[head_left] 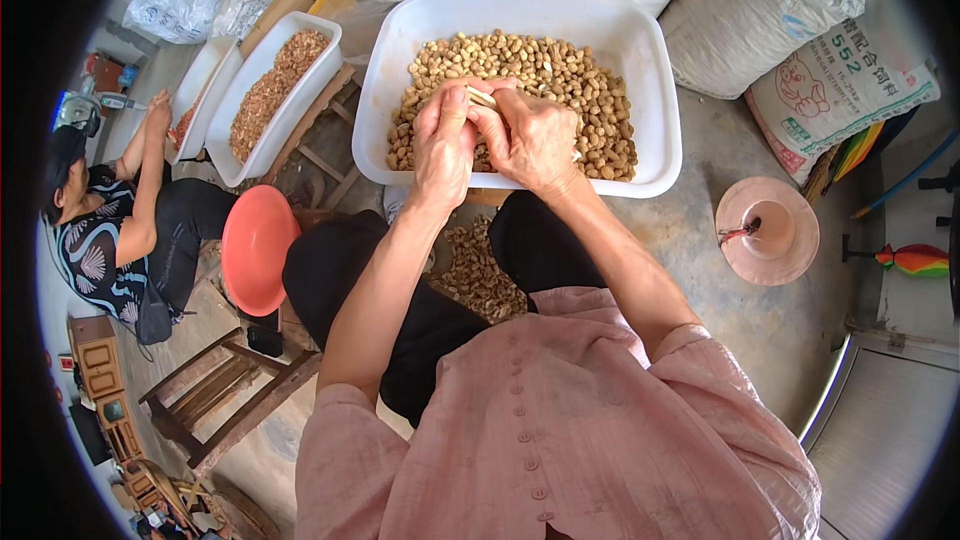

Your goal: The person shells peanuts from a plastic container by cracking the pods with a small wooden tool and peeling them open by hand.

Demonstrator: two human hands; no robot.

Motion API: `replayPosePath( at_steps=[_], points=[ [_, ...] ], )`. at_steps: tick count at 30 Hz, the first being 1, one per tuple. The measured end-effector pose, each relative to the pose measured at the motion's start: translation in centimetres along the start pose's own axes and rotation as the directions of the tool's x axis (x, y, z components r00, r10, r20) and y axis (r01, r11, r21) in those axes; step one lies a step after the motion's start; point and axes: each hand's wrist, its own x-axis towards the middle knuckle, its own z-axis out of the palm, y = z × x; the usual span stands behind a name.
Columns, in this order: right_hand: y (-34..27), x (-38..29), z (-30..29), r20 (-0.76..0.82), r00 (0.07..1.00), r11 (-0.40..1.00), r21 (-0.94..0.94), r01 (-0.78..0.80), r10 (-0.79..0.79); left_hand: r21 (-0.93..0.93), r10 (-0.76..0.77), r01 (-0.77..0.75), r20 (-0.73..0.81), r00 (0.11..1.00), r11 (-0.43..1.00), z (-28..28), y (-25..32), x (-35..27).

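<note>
My left hand (441, 136) and my right hand (534, 136) meet over a white plastic tub (666, 101). Their thumbs and fingers grip a pale peanut pod (481, 97) between them. Part of the pod is hidden behind the fingers. Below and around the hands, unshelled peanuts (604, 101) cover much of the tub's bottom. Between my knees, a heap of broken peanut shells (480, 270) lies on the floor.
To the left, a red plastic basin (260, 250) stands tilted beside my knee. A long white tub (330, 41) of reddish kernels (277, 90) rests beyond it. Another person (112, 225) sits there. Stuffed sacks (757, 15) lean at upper right, above a pink brimmed hat (795, 240).
</note>
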Motion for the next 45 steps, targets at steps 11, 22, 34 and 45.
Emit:
replayPosePath(
  at_steps=[11, 22, 34, 45],
  points=[
    [0.3, 0.0, 0.4, -0.015, 1.000, 0.999, -0.034, -0.017, 0.016, 0.027, 0.042, -0.041, -0.044, 0.998, 0.999, 0.9, 0.0, 0.8],
    [0.2, 0.1, 0.2, 0.047, 0.997, 0.992, -0.110, -0.058, 0.064, -0.112, -0.260, 0.243, -0.178, 0.949, 0.964, -2.6, 0.9, 1.0],
    [0.5, 0.7, -0.5, 0.184, 0.912, 0.904, 0.159, -0.396, 0.367, -0.291, -0.318, 0.268, -0.143, 0.937, 0.919, -2.4, 0.0, 0.6],
    [0.9, 0.5, -0.2, 0.235, 0.946, 0.771, 0.550, -0.321, 0.226, -0.146, -0.264, 0.249, -0.096, 0.960, 0.957, -3.2, 0.5, 0.3]
  ],
)
